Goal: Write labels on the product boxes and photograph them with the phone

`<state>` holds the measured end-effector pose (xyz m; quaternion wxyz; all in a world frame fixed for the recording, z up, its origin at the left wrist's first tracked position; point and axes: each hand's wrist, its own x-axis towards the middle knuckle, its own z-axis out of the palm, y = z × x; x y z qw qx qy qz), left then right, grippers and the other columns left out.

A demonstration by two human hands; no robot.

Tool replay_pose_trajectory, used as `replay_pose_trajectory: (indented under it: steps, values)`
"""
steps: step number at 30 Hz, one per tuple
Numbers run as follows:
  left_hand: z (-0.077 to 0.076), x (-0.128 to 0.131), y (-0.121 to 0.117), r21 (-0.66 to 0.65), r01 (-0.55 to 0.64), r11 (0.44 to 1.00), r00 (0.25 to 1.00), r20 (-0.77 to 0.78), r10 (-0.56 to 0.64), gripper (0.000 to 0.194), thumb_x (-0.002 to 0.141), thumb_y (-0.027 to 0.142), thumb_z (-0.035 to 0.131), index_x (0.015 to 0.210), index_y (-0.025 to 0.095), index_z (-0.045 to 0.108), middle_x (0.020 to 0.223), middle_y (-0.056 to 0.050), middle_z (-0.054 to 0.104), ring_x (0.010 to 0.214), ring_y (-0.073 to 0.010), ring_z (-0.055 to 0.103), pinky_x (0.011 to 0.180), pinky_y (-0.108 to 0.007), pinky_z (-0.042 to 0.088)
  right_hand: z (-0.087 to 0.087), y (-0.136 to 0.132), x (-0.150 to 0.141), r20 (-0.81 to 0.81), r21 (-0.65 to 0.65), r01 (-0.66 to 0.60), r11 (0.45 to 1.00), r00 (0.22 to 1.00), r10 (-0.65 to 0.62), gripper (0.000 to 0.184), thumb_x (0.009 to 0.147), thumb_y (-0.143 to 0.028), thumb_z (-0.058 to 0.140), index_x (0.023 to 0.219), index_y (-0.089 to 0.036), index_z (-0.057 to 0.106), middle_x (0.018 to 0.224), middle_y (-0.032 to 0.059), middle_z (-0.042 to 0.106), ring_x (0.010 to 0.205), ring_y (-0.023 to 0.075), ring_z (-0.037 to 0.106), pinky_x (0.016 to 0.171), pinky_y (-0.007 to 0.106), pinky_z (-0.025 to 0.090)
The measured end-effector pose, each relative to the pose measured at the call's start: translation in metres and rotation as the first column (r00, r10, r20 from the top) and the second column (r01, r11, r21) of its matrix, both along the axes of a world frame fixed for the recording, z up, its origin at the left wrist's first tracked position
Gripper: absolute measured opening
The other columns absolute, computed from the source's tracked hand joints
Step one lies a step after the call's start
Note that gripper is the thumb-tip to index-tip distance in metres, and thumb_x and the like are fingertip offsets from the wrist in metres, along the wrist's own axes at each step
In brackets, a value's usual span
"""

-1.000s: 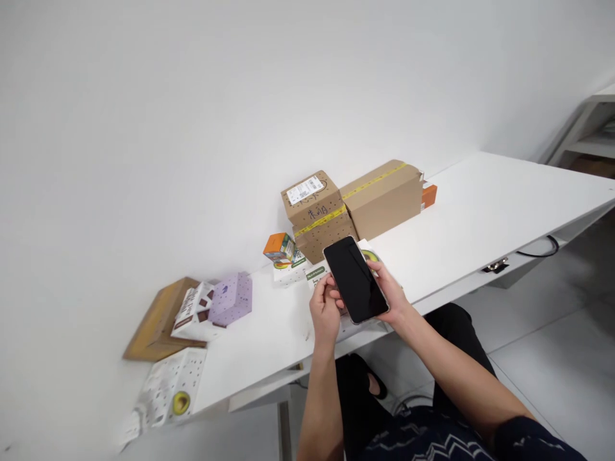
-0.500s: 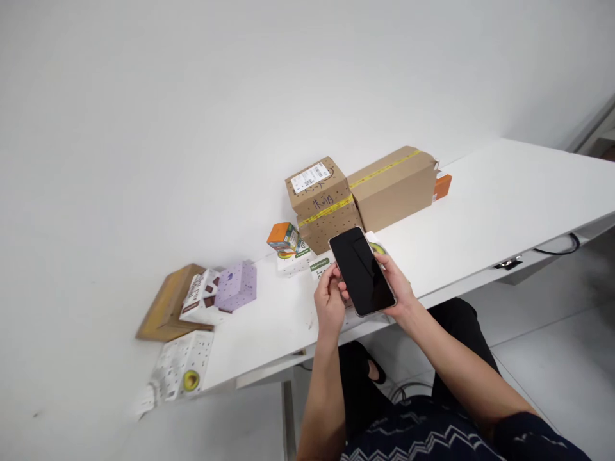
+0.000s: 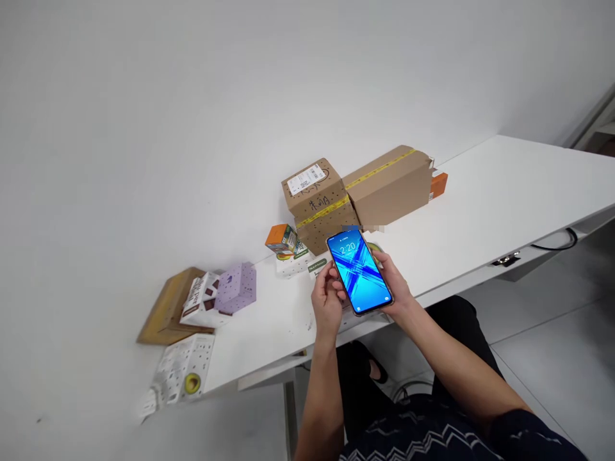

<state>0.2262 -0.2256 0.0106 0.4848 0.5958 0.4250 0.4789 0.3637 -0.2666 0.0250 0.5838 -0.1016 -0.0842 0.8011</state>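
A smartphone (image 3: pixel 361 272) is held up over the front of the table, its blue lock screen lit and reading 2:20. My right hand (image 3: pixel 394 288) wraps its right side, with the thumb along the edge and the other fingers mostly hidden behind. On the phone's left edge, my left hand (image 3: pixel 327 298) is closed, fingers curled against the side. Partly covered by the phone and hands lies a white printed carton (image 3: pixel 317 264) with a green label. Behind the phone stands a brown dotted cardboard box (image 3: pixel 319 208) with yellow tape and a shipping label.
A long brown box (image 3: pixel 391 189) stands against the wall, with an orange box (image 3: pixel 438 185) at its right end. Left of the dotted box, a small orange box (image 3: pixel 281 238) rests on a white carton (image 3: pixel 292 266). A purple box (image 3: pixel 236 288) and other cartons sit at the table's (image 3: pixel 504 205) left end.
The phone's screen has gone from black to a lit blue lock screen. Both hands keep nearly the same place around it, and the view has shifted slightly.
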Motion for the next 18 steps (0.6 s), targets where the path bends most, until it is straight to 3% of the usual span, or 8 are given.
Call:
replay_pose_trajectory:
  steps: [5, 9, 11, 13, 14, 16, 18]
  values:
    - [-0.001, 0.0, -0.001, 0.052, -0.009, 0.999, 0.999, -0.041, 0.011, 0.033, 0.085, 0.033, 0.053, 0.115, 0.022, 0.063, 0.087, -0.003, 0.065, 0.066, -0.0084, 0.058, 0.055, -0.018, 0.047, -0.002, 0.002, -0.001, 0.02, -0.011, 0.012, 1.0, 1.0, -0.012, 0.052, 0.088, -0.05, 0.032, 0.121, -0.019, 0.058, 0.098, 0.0085, 0.073, 0.092, 0.026, 0.069, 0.083, 0.047, 0.054]
    - [-0.005, -0.001, 0.0, 0.114, -0.008, 0.993, 0.993, -0.119, 0.021, 0.032, 0.088, 0.033, 0.05, 0.116, 0.022, 0.062, 0.103, -0.006, 0.067, 0.092, -0.0142, 0.063, 0.078, -0.026, 0.052, 0.005, -0.004, 0.003, 0.071, 0.012, 0.008, 1.0, 0.997, -0.009, 0.053, 0.087, -0.049, 0.033, 0.12, -0.016, 0.058, 0.1, 0.0109, 0.072, 0.091, 0.0269, 0.069, 0.083, 0.049, 0.054]
    - [-0.005, -0.002, 0.001, 0.162, 0.022, 0.987, 0.98, -0.2, 0.011, 0.033, 0.09, 0.032, 0.046, 0.118, 0.021, 0.06, 0.115, -0.008, 0.064, 0.107, -0.017, 0.06, 0.092, -0.032, 0.048, 0.013, -0.015, 0.013, 0.139, 0.035, 0.078, 0.996, 0.987, -0.082, 0.054, 0.086, -0.05, 0.032, 0.118, -0.015, 0.058, 0.101, 0.0122, 0.071, 0.092, 0.0279, 0.068, 0.081, 0.05, 0.053]
    - [-0.004, -0.002, 0.001, 0.233, 0.07, 0.97, 0.952, -0.308, 0.005, 0.032, 0.092, 0.028, 0.042, 0.118, 0.021, 0.06, 0.121, -0.009, 0.061, 0.115, -0.0184, 0.056, 0.1, -0.036, 0.043, 0.021, -0.03, 0.033, 0.259, 0.067, 0.232, 0.97, 0.935, -0.242, 0.055, 0.085, -0.052, 0.031, 0.117, -0.016, 0.059, 0.105, 0.0129, 0.07, 0.093, 0.029, 0.067, 0.08, 0.05, 0.053]
    - [-0.003, -0.001, 0.0, 0.271, 0.098, 0.958, 0.933, -0.36, 0.006, 0.031, 0.093, 0.026, 0.041, 0.117, 0.02, 0.06, 0.121, -0.009, 0.061, 0.116, -0.0187, 0.055, 0.101, -0.037, 0.042, 0.022, -0.037, 0.045, 0.337, 0.099, 0.34, 0.935, 0.873, -0.352, 0.056, 0.084, -0.053, 0.031, 0.116, -0.018, 0.059, 0.107, 0.0128, 0.069, 0.093, 0.0292, 0.067, 0.079, 0.049, 0.053]
    - [-0.002, 0.001, -0.001, 0.333, 0.146, 0.932, 0.895, -0.445, 0.019, 0.03, 0.092, 0.024, 0.042, 0.115, 0.02, 0.061, 0.12, -0.01, 0.061, 0.116, -0.0191, 0.054, 0.102, -0.038, 0.041, 0.015, -0.047, 0.072, 0.515, 0.183, 0.538, 0.823, 0.661, -0.546, 0.053, 0.082, -0.053, 0.036, 0.118, -0.022, 0.058, 0.117, 0.0114, 0.065, 0.095, 0.0284, 0.066, 0.082, 0.048, 0.051]
    - [-0.002, 0.004, -0.003, 0.378, 0.176, 0.909, 0.862, -0.505, 0.043, 0.028, 0.091, 0.023, 0.044, 0.113, 0.02, 0.062, 0.118, -0.01, 0.06, 0.115, -0.0199, 0.053, 0.102, -0.039, 0.041, -0.005, -0.049, 0.096, 0.717, 0.288, 0.689, 0.665, 0.305, -0.627, 0.047, 0.079, -0.048, 0.048, 0.122, -0.028, 0.053, 0.117, 0.0085, 0.063, 0.093, 0.026, 0.065, 0.084, 0.047, 0.05]
